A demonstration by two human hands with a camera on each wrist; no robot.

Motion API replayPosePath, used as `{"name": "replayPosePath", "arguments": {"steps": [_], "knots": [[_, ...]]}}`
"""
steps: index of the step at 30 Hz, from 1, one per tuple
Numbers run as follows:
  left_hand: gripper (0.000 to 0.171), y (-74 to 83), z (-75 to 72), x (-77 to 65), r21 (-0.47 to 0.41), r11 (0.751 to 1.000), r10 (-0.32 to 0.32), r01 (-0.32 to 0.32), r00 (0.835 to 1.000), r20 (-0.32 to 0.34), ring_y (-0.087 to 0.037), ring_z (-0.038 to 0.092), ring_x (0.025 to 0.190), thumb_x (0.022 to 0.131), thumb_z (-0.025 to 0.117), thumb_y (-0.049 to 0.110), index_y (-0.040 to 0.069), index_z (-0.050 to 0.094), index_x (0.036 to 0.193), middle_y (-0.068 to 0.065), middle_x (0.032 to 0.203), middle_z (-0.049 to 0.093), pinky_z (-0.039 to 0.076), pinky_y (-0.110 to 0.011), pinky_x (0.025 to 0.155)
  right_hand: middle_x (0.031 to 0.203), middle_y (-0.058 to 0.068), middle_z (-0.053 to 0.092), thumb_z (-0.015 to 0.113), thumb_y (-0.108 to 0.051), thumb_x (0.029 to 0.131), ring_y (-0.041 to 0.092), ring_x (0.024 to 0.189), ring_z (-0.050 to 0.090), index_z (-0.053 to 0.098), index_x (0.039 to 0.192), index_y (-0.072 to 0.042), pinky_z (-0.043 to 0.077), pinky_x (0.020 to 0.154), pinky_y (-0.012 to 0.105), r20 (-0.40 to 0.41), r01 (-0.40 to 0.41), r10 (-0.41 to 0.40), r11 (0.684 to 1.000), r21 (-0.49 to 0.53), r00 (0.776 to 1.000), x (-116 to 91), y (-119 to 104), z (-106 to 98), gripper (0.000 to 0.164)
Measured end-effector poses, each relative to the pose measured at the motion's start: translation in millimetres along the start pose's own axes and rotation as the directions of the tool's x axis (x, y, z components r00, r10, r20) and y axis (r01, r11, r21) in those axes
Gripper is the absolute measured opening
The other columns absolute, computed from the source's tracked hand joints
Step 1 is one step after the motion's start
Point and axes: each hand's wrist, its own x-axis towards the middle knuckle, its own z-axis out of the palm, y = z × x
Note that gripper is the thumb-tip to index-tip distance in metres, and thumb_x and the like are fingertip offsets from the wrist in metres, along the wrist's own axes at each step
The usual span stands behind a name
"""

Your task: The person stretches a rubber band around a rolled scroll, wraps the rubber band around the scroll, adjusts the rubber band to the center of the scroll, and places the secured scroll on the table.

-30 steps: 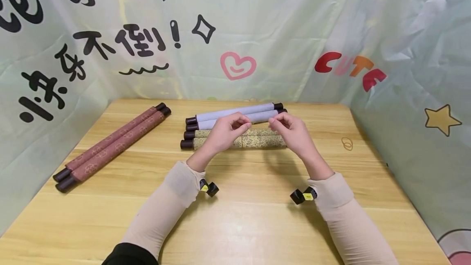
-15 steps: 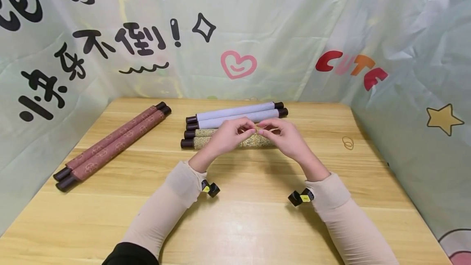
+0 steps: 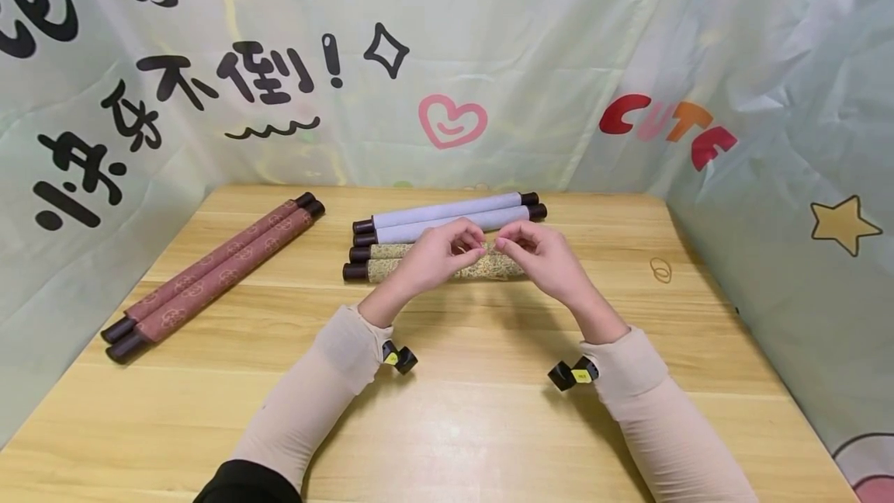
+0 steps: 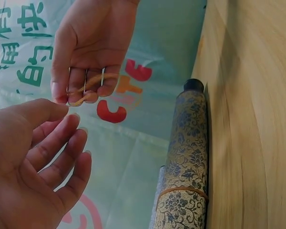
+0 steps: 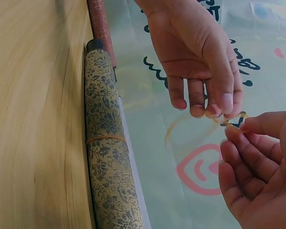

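Above the gold floral scrolls, my left hand (image 3: 447,251) and right hand (image 3: 541,254) face each other, thumbs and fingertips pinching a thin tan rubber band (image 5: 235,126). In the right wrist view a small loop of it spans the two sets of fingertips, and a blurred curve (image 5: 168,136) shows beside the left fingers. The left wrist view shows a tan strand (image 4: 78,101) at the right fingertips. Below the hands lies the gold pair of scrolls (image 3: 398,270), with dark knobs and a rubber band (image 5: 105,139) around its middle.
Behind the gold pair lie two pale blue scrolls (image 3: 447,213). Two dark red scrolls (image 3: 223,270) lie slanted at the left of the wooden table (image 3: 447,425). A couple of loose rubber bands (image 3: 660,270) rest at the right. Printed cloth (image 3: 545,37) encloses the table's back and sides.
The hands came together over the gold scrolls, meeting at the fingertips half a second ago, and now stand slightly apart. The scrolls and loose bands have stayed put.
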Motion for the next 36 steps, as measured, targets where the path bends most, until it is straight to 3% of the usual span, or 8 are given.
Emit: {"name": "replayPosePath", "arguments": {"steps": [12,23,30,36], "knots": [[0.024,1.0,4.6,1.0,-0.106,0.994,0.004,-0.004,1.000,0.000,-0.009,0.064,0.084,0.092,0.068,0.037,0.015,0.067,0.103,0.006,0.096,0.068,0.053,-0.024,0.076,0.093,0.006,0.069,0.062,-0.016,0.098,0.018,0.078,0.058,0.071,0.100,-0.006,0.047,0.065,0.028,-0.017,0.018,-0.019,0.997,-0.074,1.000,-0.3,-4.0,1.2,0.014],[0.011,1.2,2.9,-0.7,-0.088,0.995,0.032,-0.037,0.998,-0.055,-0.010,0.063,0.078,0.093,0.068,0.021,0.012,0.068,0.099,0.005,0.089,0.069,0.053,-0.026,0.071,0.089,0.009,0.068,0.061,-0.023,0.098,0.019,0.071,0.054,0.071,0.100,-0.008,0.044,0.060,0.029,-0.005,0.012,-0.013,0.997,-0.079,1.000,-1.0,-5.6,0.4,0.018],[0.014,0.5,0.4,0.4,-0.139,0.990,-0.014,0.002,0.997,-0.082,-0.009,0.066,0.088,0.093,0.069,0.019,0.013,0.067,0.105,0.003,0.095,0.072,0.053,-0.028,0.082,0.099,0.009,0.068,0.053,-0.025,0.102,0.028,0.092,0.061,0.069,0.104,-0.002,0.049,0.080,0.038,0.042,-0.019,0.021,0.999,-0.041,0.999,-1.0,-4.3,-4.0,0.029],[0.011,1.8,-1.4,0.8,-0.178,0.984,-0.017,0.002,0.996,-0.085,-0.010,0.067,0.089,0.094,0.067,0.019,0.011,0.070,0.101,0.001,0.097,0.071,0.054,-0.027,0.082,0.100,0.011,0.067,0.050,-0.024,0.104,0.026,0.098,0.062,0.068,0.104,-0.002,0.049,0.088,0.045,0.078,-0.045,0.045,0.999,-0.001,0.996,-0.2,-5.5,-5.7,0.028]]}}
